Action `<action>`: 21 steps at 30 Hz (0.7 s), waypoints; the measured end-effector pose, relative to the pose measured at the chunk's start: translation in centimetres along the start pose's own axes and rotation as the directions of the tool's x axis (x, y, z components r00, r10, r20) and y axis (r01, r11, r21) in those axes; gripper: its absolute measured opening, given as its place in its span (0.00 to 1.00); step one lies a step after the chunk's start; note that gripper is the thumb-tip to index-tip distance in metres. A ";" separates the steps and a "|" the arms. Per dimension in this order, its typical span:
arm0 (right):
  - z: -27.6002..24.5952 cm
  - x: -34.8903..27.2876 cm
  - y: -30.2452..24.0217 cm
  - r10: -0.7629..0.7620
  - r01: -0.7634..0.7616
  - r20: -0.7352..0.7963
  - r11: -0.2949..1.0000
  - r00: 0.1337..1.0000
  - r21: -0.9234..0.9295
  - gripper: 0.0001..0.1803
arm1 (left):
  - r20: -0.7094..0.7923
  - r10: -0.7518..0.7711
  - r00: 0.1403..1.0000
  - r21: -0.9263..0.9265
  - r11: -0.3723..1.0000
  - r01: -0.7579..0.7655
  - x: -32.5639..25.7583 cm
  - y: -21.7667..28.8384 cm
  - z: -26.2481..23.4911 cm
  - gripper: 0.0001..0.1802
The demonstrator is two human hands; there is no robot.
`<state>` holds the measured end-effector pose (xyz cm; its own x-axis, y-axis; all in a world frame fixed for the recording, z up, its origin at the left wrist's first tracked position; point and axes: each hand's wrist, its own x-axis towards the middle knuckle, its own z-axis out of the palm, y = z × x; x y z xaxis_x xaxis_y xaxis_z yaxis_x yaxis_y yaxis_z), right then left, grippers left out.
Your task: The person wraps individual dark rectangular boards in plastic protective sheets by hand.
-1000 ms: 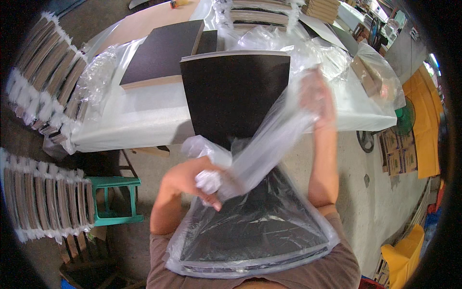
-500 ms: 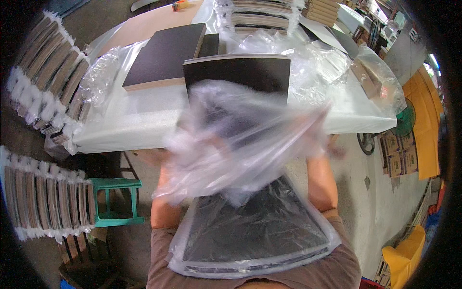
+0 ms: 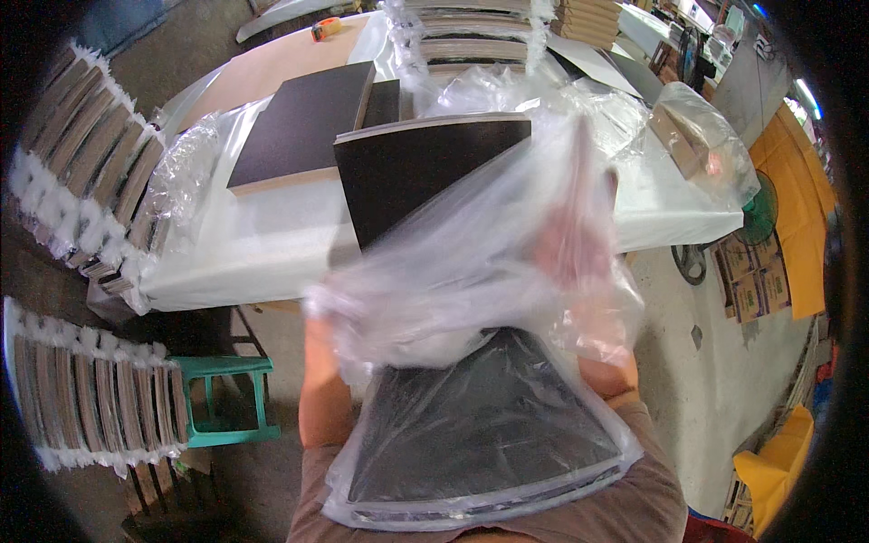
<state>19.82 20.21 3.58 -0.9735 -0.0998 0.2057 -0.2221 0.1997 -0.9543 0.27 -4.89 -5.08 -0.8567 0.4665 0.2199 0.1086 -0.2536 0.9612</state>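
Clear film (image 3: 453, 262) spanned both hands, probably held apart to spread it. The left hand (image 3: 337, 312) was veiled and blurred, the right hand (image 3: 575, 249) raised behind the film; how far either opened or gripped could not be told. A film-covered black panel (image 3: 480, 425) lay before the person's brown shirt (image 3: 665, 480), perhaps for easy reach. An upright black panel (image 3: 403, 172) stood at the middle of the worktop's (image 3: 262, 226) near edge, apparently propped there.
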 end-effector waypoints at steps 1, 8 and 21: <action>0.0 -0.5 -0.2 -0.029 0.028 -0.026 0.999 0.999 -0.040 0.42 | -0.004 0.067 0.998 -0.232 0.970 -0.067 2.0 1.7 1.1 0.18; -7.7 0.3 -1.4 0.175 -0.104 -0.158 0.921 0.972 0.375 0.48 | 0.482 -0.068 0.874 0.070 0.997 0.039 5.1 8.3 1.1 0.21; -8.1 5.5 0.8 -0.435 -0.361 -0.679 0.610 0.592 -0.705 0.32 | 0.228 0.593 0.772 0.823 0.307 -0.478 10.7 5.9 7.2 0.37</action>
<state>13.85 27.72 5.70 -0.5165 0.5158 0.6835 0.1774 0.8454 -0.5039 -4.63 4.68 4.10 -0.4824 0.4027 0.7779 0.8579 0.3967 0.3266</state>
